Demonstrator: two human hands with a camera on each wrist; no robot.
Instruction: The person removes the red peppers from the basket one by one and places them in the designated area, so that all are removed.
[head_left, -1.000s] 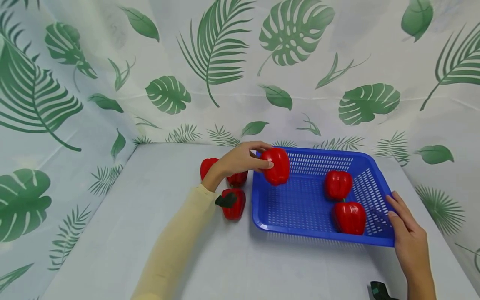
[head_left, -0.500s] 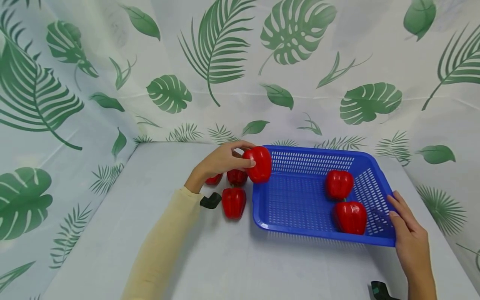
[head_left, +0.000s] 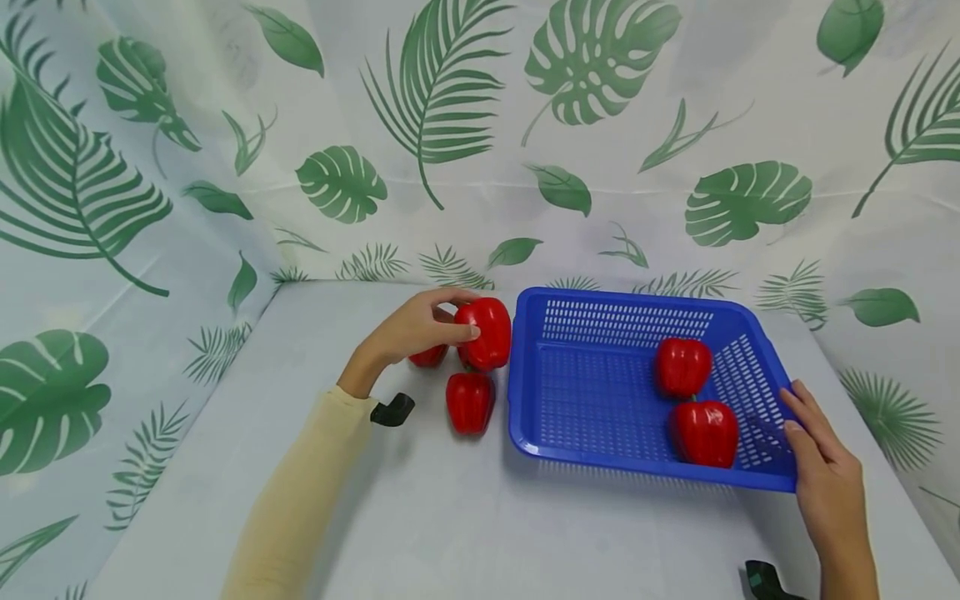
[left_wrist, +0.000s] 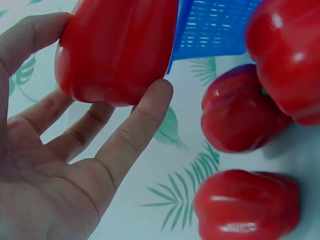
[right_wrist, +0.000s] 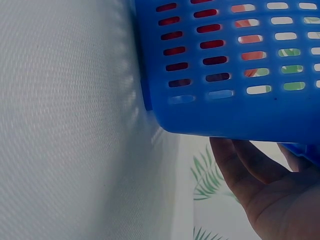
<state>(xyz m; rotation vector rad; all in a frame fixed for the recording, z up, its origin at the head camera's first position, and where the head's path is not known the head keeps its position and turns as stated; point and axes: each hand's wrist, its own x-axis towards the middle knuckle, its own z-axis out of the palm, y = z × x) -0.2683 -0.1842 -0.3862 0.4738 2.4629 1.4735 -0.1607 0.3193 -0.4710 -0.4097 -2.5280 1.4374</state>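
Observation:
My left hand point(head_left: 416, 327) pinches a red bell pepper point(head_left: 486, 333) between thumb and fingertips, just left of the blue basket point(head_left: 615, 467). In the left wrist view that held pepper point(left_wrist: 117, 55) is raised off the table, its lower end between the fingers. One bell pepper point(head_left: 470, 404) lies just below it on the table, and another point(head_left: 429, 357) is partly hidden behind the hand. A further pepper point(left_wrist: 240, 112) shows in the left wrist view. Inside the basket, toward its right, sit two peppers point(head_left: 683, 367). My right hand point(head_left: 831, 475) grips the basket's right rim.
A white-covered table point(head_left: 585, 542) spreads under everything. Leaf-printed curtains point(head_left: 465, 125) stand behind and at both sides. Dark wrist-camera mounts point(head_left: 392, 410) stick out by each wrist. The basket's slotted wall point(right_wrist: 215, 60) fills the upper right wrist view.
My left hand has carried the held pepper leftward, from over the basket's left part to outside its left rim, above the loose peppers. My right hand keeps its hold on the basket.

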